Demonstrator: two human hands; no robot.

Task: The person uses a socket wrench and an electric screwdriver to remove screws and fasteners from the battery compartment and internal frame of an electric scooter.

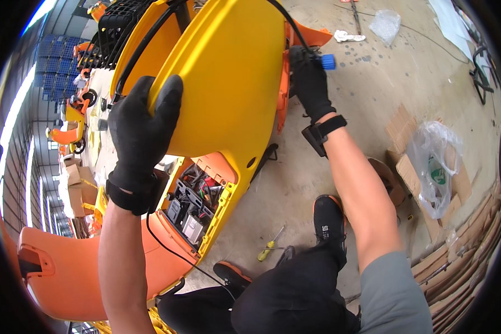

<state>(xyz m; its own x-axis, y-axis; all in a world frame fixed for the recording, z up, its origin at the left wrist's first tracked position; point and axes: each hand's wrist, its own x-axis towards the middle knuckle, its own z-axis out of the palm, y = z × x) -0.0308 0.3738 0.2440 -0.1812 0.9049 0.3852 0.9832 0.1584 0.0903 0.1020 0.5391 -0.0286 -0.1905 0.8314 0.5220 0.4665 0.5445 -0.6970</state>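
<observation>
A large yellow panel [228, 83] stands in front of me on an orange-and-yellow scooter body. My left hand [142, 125], in a black glove, is closed around the panel's left edge, thumb on the face turned to me. On the far right side, my gloved right hand [309, 80] is curled beside an orange part [284, 83]; a black cable runs down to it, and what its fingers hold is hidden. A small blue ribbed piece [328, 62] shows right by those fingers. Below the panel, an open compartment [225, 206] exposes wires and a silver box [193, 229].
The orange seat section [67, 273] extends to the lower left. A yellow-handled screwdriver [265, 253] lies on the floor near my shoes. Cardboard and a clear plastic bag [434, 167] are at right, above stacked flattened cardboard [456, 256]. Other scooters [71, 128] stand at far left.
</observation>
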